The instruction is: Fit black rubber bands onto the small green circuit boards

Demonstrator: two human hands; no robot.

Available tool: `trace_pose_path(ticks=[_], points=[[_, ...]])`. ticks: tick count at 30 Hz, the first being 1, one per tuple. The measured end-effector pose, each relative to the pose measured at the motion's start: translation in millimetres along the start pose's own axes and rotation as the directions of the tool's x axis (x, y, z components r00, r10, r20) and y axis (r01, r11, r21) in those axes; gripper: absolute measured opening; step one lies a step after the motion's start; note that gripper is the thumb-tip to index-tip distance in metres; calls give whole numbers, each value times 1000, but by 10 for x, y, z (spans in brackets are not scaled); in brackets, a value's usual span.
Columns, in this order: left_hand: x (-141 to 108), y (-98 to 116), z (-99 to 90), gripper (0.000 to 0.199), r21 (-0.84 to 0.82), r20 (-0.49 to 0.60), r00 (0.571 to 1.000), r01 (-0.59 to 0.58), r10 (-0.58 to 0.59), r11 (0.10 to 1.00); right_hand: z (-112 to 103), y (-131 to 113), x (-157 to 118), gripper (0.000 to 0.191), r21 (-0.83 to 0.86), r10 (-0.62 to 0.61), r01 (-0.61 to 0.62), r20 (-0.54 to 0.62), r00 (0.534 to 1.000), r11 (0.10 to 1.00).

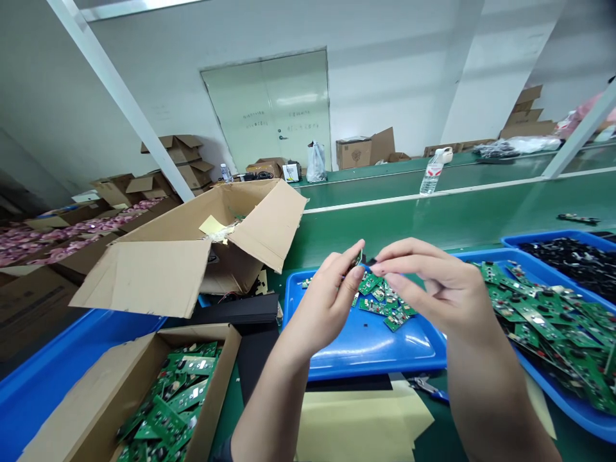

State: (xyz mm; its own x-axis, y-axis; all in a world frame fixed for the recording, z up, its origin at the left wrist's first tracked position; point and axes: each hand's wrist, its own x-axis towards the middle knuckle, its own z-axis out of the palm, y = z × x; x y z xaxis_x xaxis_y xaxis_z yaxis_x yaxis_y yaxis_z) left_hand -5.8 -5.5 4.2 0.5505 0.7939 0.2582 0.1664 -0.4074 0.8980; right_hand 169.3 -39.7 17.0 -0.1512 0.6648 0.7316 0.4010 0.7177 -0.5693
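Note:
Above the middle blue tray (337, 356), my left hand (322, 305) is closed on a small green circuit board (359, 257), seen nearly edge-on between thumb and fingers. My right hand (436, 282) is pinched just to the right of it. A tiny dark piece (370, 262) shows at its fingertips, too small to make out fully. Several loose circuit boards (378, 307) lie in the tray beneath both hands, and a small black bit (366, 325) sits on the tray floor.
At right, a blue tray (582, 423) is heaped with green boards; behind it, another holds black parts (568, 256). A cardboard box (231, 346) of boards stands front left, an open carton (149, 273) behind it. Blue-handled pliers (430, 389) and yellow paper (356, 427) lie in front.

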Motion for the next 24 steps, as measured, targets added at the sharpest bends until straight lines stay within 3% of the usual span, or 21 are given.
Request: trace_pose_path(ticks=[4, 8, 12, 19, 23, 24], points=[[31, -48, -6, 48, 68, -91, 980, -170, 176, 983, -1, 11, -1, 15, 232, 260, -242, -49, 964, 942], [43, -72, -21, 44, 190, -165, 925, -311, 343, 931, 33, 25, 25, 17, 392, 411, -425, 124, 903, 816], [50, -93, -37, 43, 233, -179, 871, -414, 458, 880, 39, 28, 8, 30, 397, 525, -573, 233, 818, 717], [119, -95, -81, 45, 304, -182, 850, -429, 494, 851, 61, 28, 69, 16, 484, 524, -570, 243, 816, 664], [143, -137, -153, 54, 445, -202, 822, -407, 532, 798, 85, 30, 162, 26, 608, 637, -680, 343, 690, 410], [155, -178, -173, 52, 474, -194, 807, -420, 558, 774, 103, 55, 163, 30, 625, 643, -674, 338, 688, 393]])
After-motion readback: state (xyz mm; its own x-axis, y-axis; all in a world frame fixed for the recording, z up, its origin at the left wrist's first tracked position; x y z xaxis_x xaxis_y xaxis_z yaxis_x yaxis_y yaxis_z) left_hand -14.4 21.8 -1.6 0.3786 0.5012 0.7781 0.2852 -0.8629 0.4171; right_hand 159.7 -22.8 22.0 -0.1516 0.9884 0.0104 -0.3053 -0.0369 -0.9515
